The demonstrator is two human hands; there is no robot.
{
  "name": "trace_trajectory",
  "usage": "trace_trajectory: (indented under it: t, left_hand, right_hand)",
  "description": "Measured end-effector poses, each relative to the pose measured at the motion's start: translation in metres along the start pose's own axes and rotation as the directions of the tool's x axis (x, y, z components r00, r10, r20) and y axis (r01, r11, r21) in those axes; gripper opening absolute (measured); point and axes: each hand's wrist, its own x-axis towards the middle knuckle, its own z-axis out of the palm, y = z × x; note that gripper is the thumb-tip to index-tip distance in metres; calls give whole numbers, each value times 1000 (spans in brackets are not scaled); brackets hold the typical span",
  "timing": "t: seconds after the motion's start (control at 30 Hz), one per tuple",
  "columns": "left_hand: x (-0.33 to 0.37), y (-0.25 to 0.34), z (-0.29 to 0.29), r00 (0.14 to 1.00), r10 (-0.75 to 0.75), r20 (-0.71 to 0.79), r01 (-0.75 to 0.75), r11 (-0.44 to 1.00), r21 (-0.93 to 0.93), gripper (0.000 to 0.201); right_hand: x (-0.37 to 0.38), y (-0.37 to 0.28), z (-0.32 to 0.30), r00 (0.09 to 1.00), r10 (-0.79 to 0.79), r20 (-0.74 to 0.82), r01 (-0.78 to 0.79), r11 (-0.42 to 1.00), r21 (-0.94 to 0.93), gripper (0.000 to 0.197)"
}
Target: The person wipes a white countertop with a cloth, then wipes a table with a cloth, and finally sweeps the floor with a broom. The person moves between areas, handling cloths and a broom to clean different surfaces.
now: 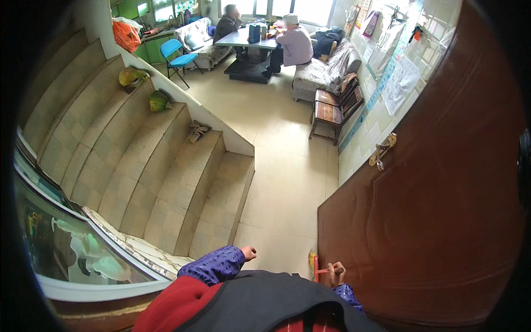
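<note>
My right hand [336,273] is closed around the handle of a broom, beside the brown door at the lower right. The broom [316,269] has a red head with yellowish bristles and hangs low, close to the door's near edge. To the left, my left hand [249,253] is held out over the floor by the bottom stair, its fingers curled in with nothing seen in them. Purple patterned sleeves cover both forearms.
Tiled stairs [166,182] climb on the left, bearing two gourds [159,102] and a crumpled cloth [197,131]. The brown door [426,210] stands on the right. Farther off are a wooden chair [329,113], a blue folding chair [178,55] and two people at a table [238,39].
</note>
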Motion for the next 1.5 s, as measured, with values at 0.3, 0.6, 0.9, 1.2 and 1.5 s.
trace_trajectory:
  t: [0.3, 0.6, 0.9, 1.2, 1.5]
  left_hand:
    - [60, -23, -53, 978, -182, 105, 208, 908, -363, 42]
    - [117, -11, -165, 862, -497, -102, 350, 727, -591, 36]
    - [195, 11, -219, 918, -394, 44, 351, 757, -551, 40]
    - [270, -81, -320, 724, -679, -124, 288, 460, -840, 23]
    - [365, -71, -462, 691, -696, -196, 195, 440, -876, 27]
  right_hand:
    - [193, -53, 36, 995, -101, 22, 97, 981, 166, 21]
    - [378, -130, 79, 978, -152, 141, 136, 984, 113, 24]
    - [490, -155, 143, 921, -324, 218, 300, 944, 135, 20]
    - [652, -186, 215, 943, -213, 257, 195, 976, 92, 18]
    - [799, -260, 280, 938, -271, 216, 281, 960, -16, 18]
